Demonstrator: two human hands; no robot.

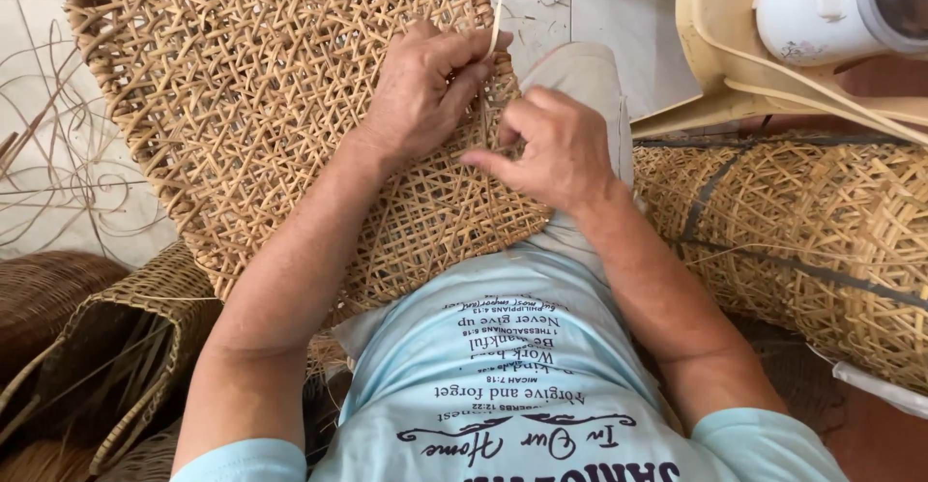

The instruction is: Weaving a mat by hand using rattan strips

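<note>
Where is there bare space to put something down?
Bare tile floor shows above the knee, between the woven panel and the cream chair. Left floor holds loose strips; baskets and woven rolls crowd both sides.

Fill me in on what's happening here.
A seated person is weaving a flat open-lattice rattan panel resting on their lap. The left hand pinches a thin cane strip at the panel's edge, while the right hand presses fingers against the weave beside it. Finished woven baskets lie around, and loose strands litter the tiled floor.
</note>
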